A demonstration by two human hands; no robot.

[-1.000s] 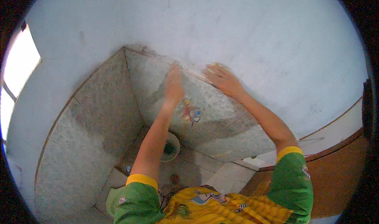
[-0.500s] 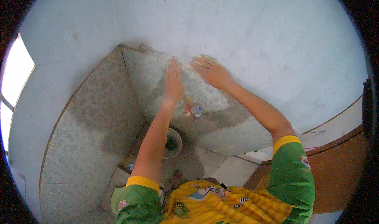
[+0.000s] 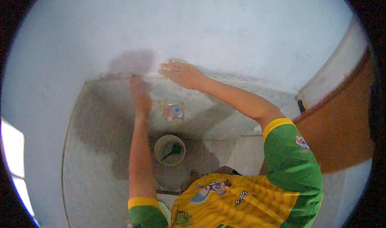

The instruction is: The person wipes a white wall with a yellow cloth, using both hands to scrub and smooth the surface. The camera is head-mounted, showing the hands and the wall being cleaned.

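Observation:
My left hand (image 3: 140, 95) is laid against the grey-green wall tiles (image 3: 104, 155), fingers stretched up toward the tile edge, a little blurred. Farther right, my right hand (image 3: 183, 74) presses a thin pale yellowish pad (image 3: 177, 60) to the wall where the tiles meet the white plaster (image 3: 225, 35). Only the pad's edge shows around the fingers, so its kind is unclear. Between and below my hands, a clear plastic thing with a blue spot (image 3: 176, 111) is on the tiles, touched by neither.
A pale bucket (image 3: 157, 146) with a dark long-handled thing (image 3: 171, 152) inside stands on the tiled floor (image 3: 225, 149) below. At the right is a brown wooden panel (image 3: 333, 135), with a dark-and-yellow object (image 3: 301, 104) near its top edge. A bright window (image 3: 13, 155) lies far left.
The view has turned, so the wall corner and bucket sit differently. Both hands remain up by the tile edge, the right one still pressing the pad; both appear farther left in the picture.

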